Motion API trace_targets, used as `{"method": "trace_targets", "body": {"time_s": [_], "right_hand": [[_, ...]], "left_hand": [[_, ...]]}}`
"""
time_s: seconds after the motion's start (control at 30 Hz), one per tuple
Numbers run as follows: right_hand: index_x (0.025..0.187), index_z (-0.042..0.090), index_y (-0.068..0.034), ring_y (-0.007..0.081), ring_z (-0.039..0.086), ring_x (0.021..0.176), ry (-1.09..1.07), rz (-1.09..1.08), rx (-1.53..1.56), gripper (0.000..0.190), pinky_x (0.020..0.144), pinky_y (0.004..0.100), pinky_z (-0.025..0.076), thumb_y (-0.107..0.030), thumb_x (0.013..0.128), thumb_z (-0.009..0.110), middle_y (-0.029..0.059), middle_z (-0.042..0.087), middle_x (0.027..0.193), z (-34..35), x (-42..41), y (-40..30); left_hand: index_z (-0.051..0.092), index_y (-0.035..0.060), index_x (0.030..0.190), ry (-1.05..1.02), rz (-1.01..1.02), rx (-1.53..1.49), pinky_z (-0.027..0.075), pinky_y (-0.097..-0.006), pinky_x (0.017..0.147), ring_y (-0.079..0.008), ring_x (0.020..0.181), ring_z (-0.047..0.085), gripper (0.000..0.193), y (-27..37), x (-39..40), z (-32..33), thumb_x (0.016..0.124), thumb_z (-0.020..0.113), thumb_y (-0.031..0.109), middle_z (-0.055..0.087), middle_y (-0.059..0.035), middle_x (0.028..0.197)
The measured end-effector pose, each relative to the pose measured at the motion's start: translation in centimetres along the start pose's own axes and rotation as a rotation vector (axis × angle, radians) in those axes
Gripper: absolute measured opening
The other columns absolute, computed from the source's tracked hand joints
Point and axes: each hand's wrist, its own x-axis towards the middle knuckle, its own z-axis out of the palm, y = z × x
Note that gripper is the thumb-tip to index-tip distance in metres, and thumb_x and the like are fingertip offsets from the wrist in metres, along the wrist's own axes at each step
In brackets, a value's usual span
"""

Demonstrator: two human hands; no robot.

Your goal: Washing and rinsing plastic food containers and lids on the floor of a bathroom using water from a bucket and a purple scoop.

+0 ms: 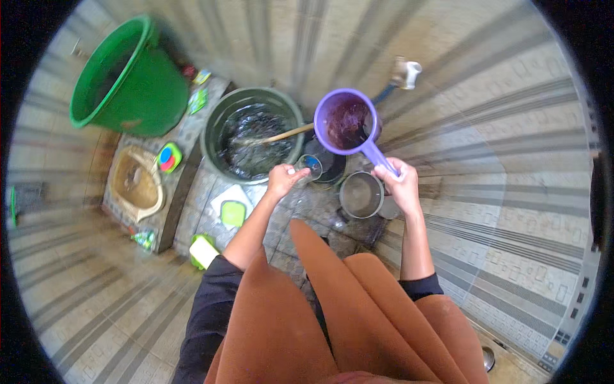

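Observation:
My right hand (400, 185) grips the handle of a purple plastic dipper (345, 93), which is raised and has some water in its bowl. In my left hand (284, 180) is a clear drinking glass (311, 165), tilted with its mouth towards the dipper's side. Close behind the left hand stands a dark green basin (207, 139) of rippling water, with a wooden stick or handle (290, 133) leaning in it; its right end is hidden by the dipper. Below the dipper, a metal pot (362, 194) sits on the wet tiled floor, near my right hand.
A large green bucket (153, 91) and a beige plastic basket (136, 182) stand on a raised ledge at left. A dark container (331, 168) sits under the dipper. A green-lidded box (233, 212) lies on the floor. A tap (407, 74) projects from the wall.

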Motion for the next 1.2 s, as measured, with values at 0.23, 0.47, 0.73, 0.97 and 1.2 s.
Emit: {"method": "trace_targets", "body": {"time_s": [0.23,0.47,0.73,0.97,1.2], "right_hand": [[0.083,0.064,-0.005,0.0311,0.06,0.067,0.209,0.056,-0.624,0.022,0.061,0.0374,0.046,-0.022,0.069,0.067,0.0164,0.061,0.07,-13.3,-4.6,0.4],[0.082,0.064,-0.005,0.033,0.059,0.066,0.416,0.287,-0.606,0.022,0.06,0.0389,0.045,-0.022,0.068,0.068,0.0171,0.06,0.07,-22.4,-7.9,5.5],[0.081,0.064,-0.002,0.0332,0.059,0.066,0.585,0.513,-0.513,0.024,0.062,0.038,0.045,-0.021,0.068,0.068,0.0177,0.06,0.069,-27.5,-9.4,6.9],[0.082,0.063,-0.002,0.035,0.058,0.07,0.617,0.49,-0.541,0.025,0.063,0.0408,0.044,-0.023,0.068,0.068,0.0185,0.06,0.072,-27.7,-8.6,7.8],[0.083,0.064,-0.001,0.032,0.059,0.063,0.603,0.533,-0.519,0.024,0.06,0.0366,0.045,-0.02,0.068,0.068,0.0178,0.06,0.067,-28.0,-9.0,8.9]], "left_hand": [[0.037,0.0096,0.051,-0.312,0.165,-0.17,0.029,-0.0267,0.043,-0.0066,0.047,0.032,0.046,10.1,4.0,16.8,0.055,0.08,0.025,0.037,0.0038,0.047],[0.048,0.006,0.059,-0.514,0.295,0.14,0.039,-0.0328,0.055,-0.0168,0.054,0.048,0.033,16.7,4.5,29.8,0.06,0.075,0.025,0.053,-0.0046,0.059],[0.053,0.0123,0.083,-0.71,-0.246,-0.391,0.037,-0.0309,0.054,-0.011,0.061,0.046,0.028,18.0,7.2,42.3,0.09,0.038,0.036,0.05,0.0033,0.067],[0.054,0.0104,0.082,-0.508,-0.444,-0.34,0.038,-0.0379,0.044,-0.0148,0.056,0.047,0.016,16.5,9.7,48.6,0.085,0.046,0.024,0.051,-0.0002,0.065],[0.044,0.0152,0.06,-0.551,-0.666,-0.563,0.04,-0.0444,0.05,-0.0135,0.041,0.037,0.031,19.4,9.1,49.5,0.088,0.042,0.028,0.038,0.0017,0.05]]}}
